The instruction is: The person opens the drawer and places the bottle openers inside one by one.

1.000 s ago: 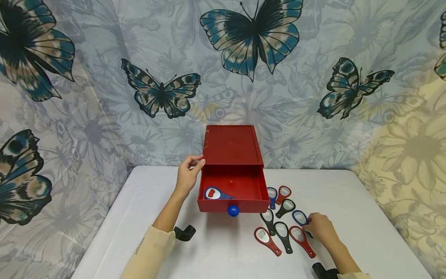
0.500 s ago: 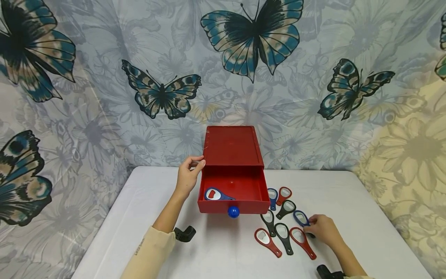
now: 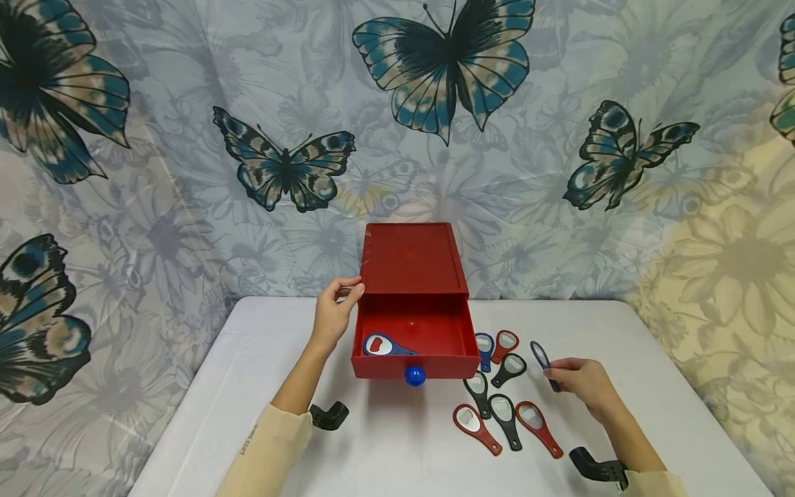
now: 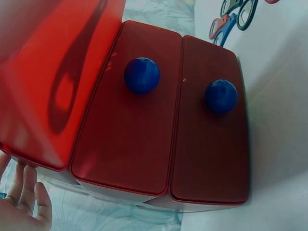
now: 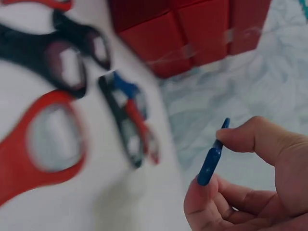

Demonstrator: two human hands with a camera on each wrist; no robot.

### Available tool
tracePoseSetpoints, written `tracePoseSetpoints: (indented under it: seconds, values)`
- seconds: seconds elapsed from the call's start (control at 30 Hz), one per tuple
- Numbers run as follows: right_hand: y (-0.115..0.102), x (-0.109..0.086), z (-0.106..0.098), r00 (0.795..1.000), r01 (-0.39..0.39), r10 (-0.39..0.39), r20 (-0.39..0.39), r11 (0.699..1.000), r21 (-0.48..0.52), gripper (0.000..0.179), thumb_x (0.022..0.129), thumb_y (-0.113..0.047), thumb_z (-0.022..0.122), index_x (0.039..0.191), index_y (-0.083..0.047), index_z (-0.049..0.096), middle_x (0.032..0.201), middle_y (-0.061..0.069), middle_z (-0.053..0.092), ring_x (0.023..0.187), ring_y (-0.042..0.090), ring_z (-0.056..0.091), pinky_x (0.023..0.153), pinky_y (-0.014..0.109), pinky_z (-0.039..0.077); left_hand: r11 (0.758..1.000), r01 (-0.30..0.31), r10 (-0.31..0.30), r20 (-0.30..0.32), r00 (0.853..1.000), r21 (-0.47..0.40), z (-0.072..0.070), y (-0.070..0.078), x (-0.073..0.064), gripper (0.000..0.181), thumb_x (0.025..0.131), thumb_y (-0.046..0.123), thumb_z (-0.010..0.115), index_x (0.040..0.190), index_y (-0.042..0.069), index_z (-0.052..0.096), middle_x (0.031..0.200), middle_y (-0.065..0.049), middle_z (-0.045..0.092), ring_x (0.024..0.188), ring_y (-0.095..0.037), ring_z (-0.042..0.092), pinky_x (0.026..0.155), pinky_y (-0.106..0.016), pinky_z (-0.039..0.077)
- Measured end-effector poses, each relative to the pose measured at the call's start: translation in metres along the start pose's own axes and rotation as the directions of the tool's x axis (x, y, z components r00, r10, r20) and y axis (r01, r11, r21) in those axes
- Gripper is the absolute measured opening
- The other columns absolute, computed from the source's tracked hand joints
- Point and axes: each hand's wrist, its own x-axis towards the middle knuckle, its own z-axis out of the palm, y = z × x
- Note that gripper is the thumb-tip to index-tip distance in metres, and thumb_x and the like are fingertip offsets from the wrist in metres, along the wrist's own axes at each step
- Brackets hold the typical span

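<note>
Between thumb and fingers, my right hand [image 3: 586,383] pinches a small blue magnifying glass [image 5: 210,166] by its handle, the lens pointing up and turned nearly edge-on. It is held above the white table [image 3: 652,345], right of the other magnifying glasses. My left hand [image 3: 332,314] touches the left side of the red drawer cabinet [image 3: 413,259] with its fingertips. The cabinet's top drawer [image 3: 379,367] is pulled out. Inside it, toward the front left, lies another blue magnifying glass [image 3: 400,348]. A dark shadow of its shape shows through the drawer bottom in the left wrist view.
Several magnifying glasses lie right of the cabinet, among them a red one [image 3: 487,438], a black one [image 3: 511,433] and a blue one [image 3: 486,362] partly behind the drawer. Two lower drawers [image 4: 132,139] with blue knobs are closed. Butterfly-print cloth [image 3: 435,179] hangs behind the table.
My right hand has picked the blue magnifying glass up off the table and moved slightly up and right, tilting the lens edge-on. My left hand stays at the cabinet's side.
</note>
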Motion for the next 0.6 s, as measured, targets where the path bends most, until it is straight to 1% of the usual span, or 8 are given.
tracePoseSetpoints:
  seconds: [0.1, 0.2, 0.4, 0.5, 0.6]
  values:
    - [-0.02, 0.002, -0.007, 0.998, 0.054, -0.054, -0.015, 0.999, 0.002, 0.045, 0.09, -0.016, 0.068, 0.116, 0.019, 0.057, 0.084, 0.0, 0.072, 0.07, 0.003, 0.063, 0.067, 0.02, 0.054, 1.0, 0.001, -0.001, 0.006, 1.0, -0.003, 0.0, -0.001, 0.0, 0.027, 0.095, 0.011, 0.062, 0.117, -0.005, 0.064, 0.121, -0.023, 0.065, 0.087, -0.003, 0.057, 0.075, -0.018, 0.046]
    - [-0.041, 0.007, -0.015, 0.996, 0.09, -0.09, -0.022, 0.996, -0.005, 0.047, 0.091, -0.018, 0.067, 0.119, 0.018, 0.055, 0.084, -0.004, 0.071, 0.071, -0.001, 0.063, 0.068, 0.017, 0.053, 1.0, -0.001, 0.001, 0.007, 1.0, -0.013, -0.001, -0.003, 0.001, 0.027, 0.095, 0.011, 0.062, 0.117, -0.005, 0.063, 0.121, -0.023, 0.065, 0.088, -0.005, 0.057, 0.074, -0.019, 0.046]
    - [-0.08, 0.01, -0.028, 0.989, 0.149, -0.149, 0.006, 0.988, 0.032, 0.051, 0.093, -0.022, 0.066, 0.125, 0.016, 0.053, 0.081, -0.02, 0.066, 0.075, -0.005, 0.062, 0.07, 0.015, 0.053, 1.0, 0.001, -0.001, 0.009, 1.0, 0.0, -0.001, -0.003, 0.002, 0.028, 0.095, 0.012, 0.062, 0.117, -0.006, 0.062, 0.125, -0.022, 0.063, 0.088, -0.005, 0.056, 0.075, -0.024, 0.047]
    - [-0.097, 0.009, -0.033, 0.983, 0.182, -0.182, 0.008, 0.983, 0.027, 0.052, 0.093, -0.022, 0.066, 0.126, 0.016, 0.052, 0.078, -0.024, 0.063, 0.075, -0.006, 0.062, 0.07, 0.014, 0.052, 1.0, 0.0, -0.001, 0.012, 1.0, 0.007, -0.001, -0.003, 0.003, 0.029, 0.095, 0.012, 0.062, 0.118, -0.006, 0.062, 0.125, -0.022, 0.063, 0.088, -0.004, 0.056, 0.075, -0.024, 0.047]
    - [-0.113, 0.008, -0.036, 0.978, 0.207, -0.207, 0.002, 0.978, -0.002, 0.054, 0.092, -0.023, 0.066, 0.127, 0.015, 0.052, 0.077, -0.026, 0.062, 0.074, -0.006, 0.061, 0.07, 0.012, 0.051, 1.0, 0.009, -0.009, 0.011, 1.0, -0.002, -0.001, -0.014, 0.008, 0.029, 0.095, 0.012, 0.062, 0.118, -0.006, 0.062, 0.126, -0.021, 0.063, 0.088, -0.004, 0.056, 0.074, -0.021, 0.046]
